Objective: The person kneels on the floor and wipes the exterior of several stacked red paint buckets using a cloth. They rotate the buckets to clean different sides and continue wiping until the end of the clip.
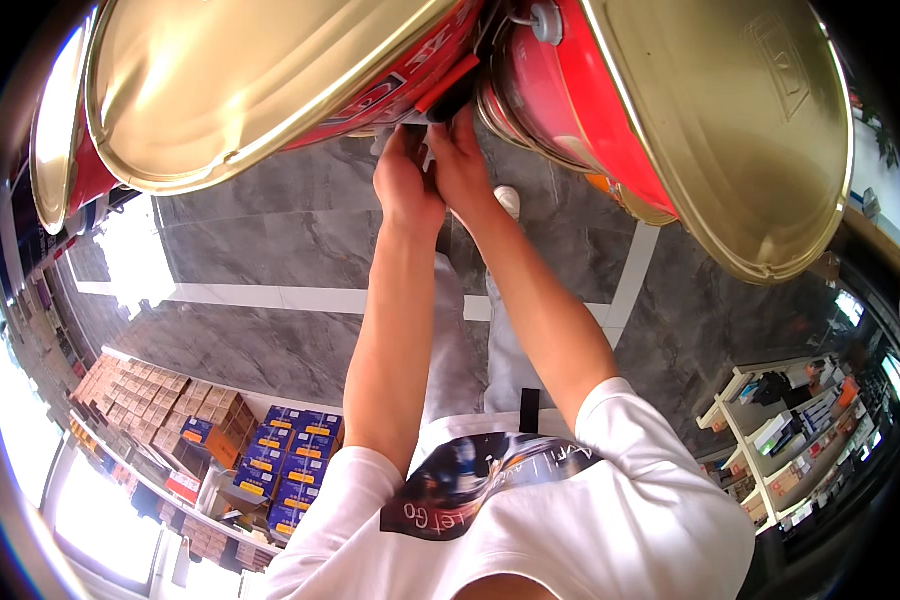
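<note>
My left hand and my right hand are close together in front of me, thumbs forward and fingers curled. Between them shows a small dark object, mostly covered by the fingers, so its kind is unclear. Just beyond the fingertips is a black and red piece, perhaps a handle; whether it joins the dark object I cannot tell. A large red metal drum with a gold-coloured lid stands beyond my left hand. To the right of my right hand is another red drum with a gold lid.
A third gold-lidded drum shows at the far left. Underfoot is a grey marbled tile floor with white strips. Stacked cartons and blue boxes fill shelving behind me at left. A stocked shelf unit stands at right.
</note>
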`<state>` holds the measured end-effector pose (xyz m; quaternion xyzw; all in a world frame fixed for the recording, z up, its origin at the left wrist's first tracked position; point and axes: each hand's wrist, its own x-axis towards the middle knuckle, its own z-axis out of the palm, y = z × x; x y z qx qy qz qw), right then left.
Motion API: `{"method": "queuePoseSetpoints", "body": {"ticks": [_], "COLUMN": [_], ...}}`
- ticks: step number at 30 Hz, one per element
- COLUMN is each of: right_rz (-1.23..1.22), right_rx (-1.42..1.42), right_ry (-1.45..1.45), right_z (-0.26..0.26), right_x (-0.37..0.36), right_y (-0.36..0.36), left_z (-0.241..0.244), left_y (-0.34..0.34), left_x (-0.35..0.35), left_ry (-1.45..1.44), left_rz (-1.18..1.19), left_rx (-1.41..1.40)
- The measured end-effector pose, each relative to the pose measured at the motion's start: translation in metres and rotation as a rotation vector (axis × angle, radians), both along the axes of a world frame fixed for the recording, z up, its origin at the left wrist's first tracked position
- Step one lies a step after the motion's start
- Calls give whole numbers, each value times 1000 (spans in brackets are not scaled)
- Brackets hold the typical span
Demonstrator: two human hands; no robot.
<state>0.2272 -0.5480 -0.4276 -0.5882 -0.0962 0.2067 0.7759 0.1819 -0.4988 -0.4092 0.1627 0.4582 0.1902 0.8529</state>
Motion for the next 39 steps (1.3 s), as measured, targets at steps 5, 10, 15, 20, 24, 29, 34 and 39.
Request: {"method": "queuePoseSetpoints", "body": {"ticks": [5,10,15,20,24,29,34,39], "right_rz": [-276,-285,-311,-457,-477,-391,-327,-425], "right_rx": [-492,-205,-3,-134,-104,118,154,-7], "right_ry": [-713,-241,-129,-223,-172,170,121,-191], "right_z": [-69,-88,-77,-53,-18,-29,-46,-50], "right_x": [47,111,84,11,-19,63,85,15], "right_y": [26,33,42,60,72,48,42,61], "left_z": [15,29,17,-1,-3,-2,0,-1], "left_y": [-18,-31,-11,26,37,29,28,49], "left_x": [-19,-53,-79,-88,-95,-102,-108,-101], "left_ry": [90,197,263,312,317,274,228,205], "left_rz": [-216,-360,-248,59,121,46,8,55], "left_rx": [100,137,210,377,372,332,307,345]}}
